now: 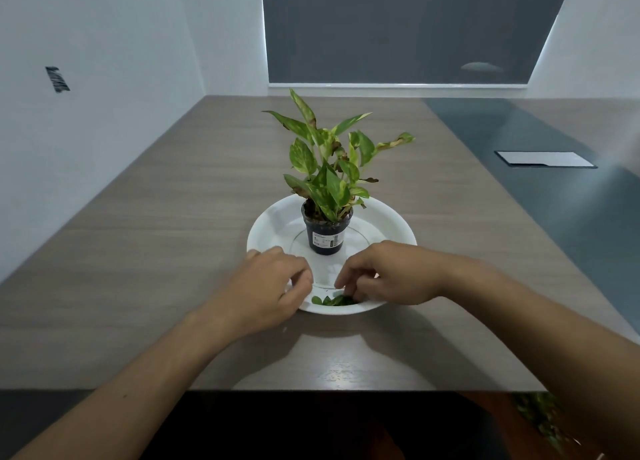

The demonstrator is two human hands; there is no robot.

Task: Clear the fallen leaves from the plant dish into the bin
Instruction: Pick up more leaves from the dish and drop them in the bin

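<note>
At near rim of the white dish (273,217), both hands are down over the fallen leaves (332,300). Leaves = small dark-green cluster lying inside the dish's near wall, long axis running left–right along the rim curve.

Right hand (388,274): fingers curled down, tips on or touching the right end of the cluster. Whether a leaf is actually pinched, cannot tell; tips partly hide it. Left hand (273,286): fingers loosely curled over the dish's near-left rim, nothing visibly held; steadying rim or reaching, cannot tell which. Leaves lie just right of left fingertips, directly under the right ones, so right hand is the nearer. Judgement: step in hand is gathering/pinching; a sweep along the rim from the right would bunch them toward the left hand.

Bin: none clearly in view. Some green foliage low at near right, below the table edge, blurred; cannot say what it sits in.

Mid: potted plant (327,232), dark pot w/ label, upright at dish centre, just beyond the hands, not touched. Several leaves still on the plant are brown-edged.

Surface: grey wood-grain table (138,234), matte, otherwise bare near the dish. Far right: dark inset strip w/ a flat cover plate (545,159). Far: white walls, grey blind (398,26) drawn down.
</note>
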